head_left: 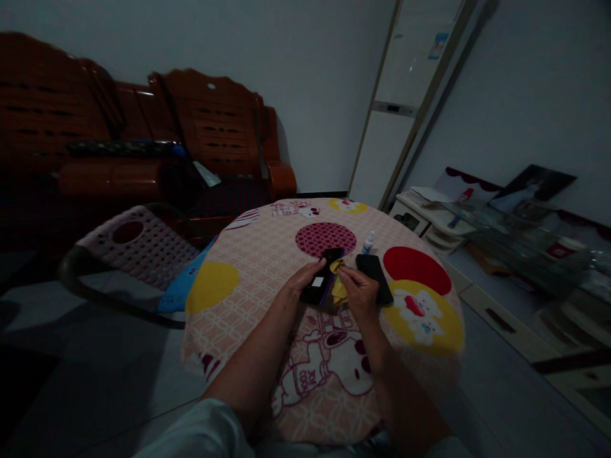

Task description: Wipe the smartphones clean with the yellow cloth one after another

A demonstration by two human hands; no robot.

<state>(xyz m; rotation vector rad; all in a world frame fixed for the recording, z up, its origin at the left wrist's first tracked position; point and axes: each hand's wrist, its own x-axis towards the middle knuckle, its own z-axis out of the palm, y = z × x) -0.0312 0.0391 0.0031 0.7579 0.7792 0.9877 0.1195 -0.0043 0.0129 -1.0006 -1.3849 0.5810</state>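
My left hand point(301, 280) grips a dark phone point(323, 276) with a small white label, holding it just above a round table point(267, 254) covered in a pink cartoon-print cloth. My right hand point(360, 291) pinches a yellow cloth point(338, 287) against the phone's right side. Part of the cloth hangs below the phone. A second black phone point(374, 278) lies flat on the table just right of my right hand. A small white bottle with a blue cap point(368, 242) stands behind the phones.
A pink perforated chair point(138, 245) stands left of the table. A dark red wooden sofa point(143, 140) lines the back wall. A tall white air conditioner point(405, 95) stands in the corner. Low white cabinets with glass items point(515, 242) run along the right.
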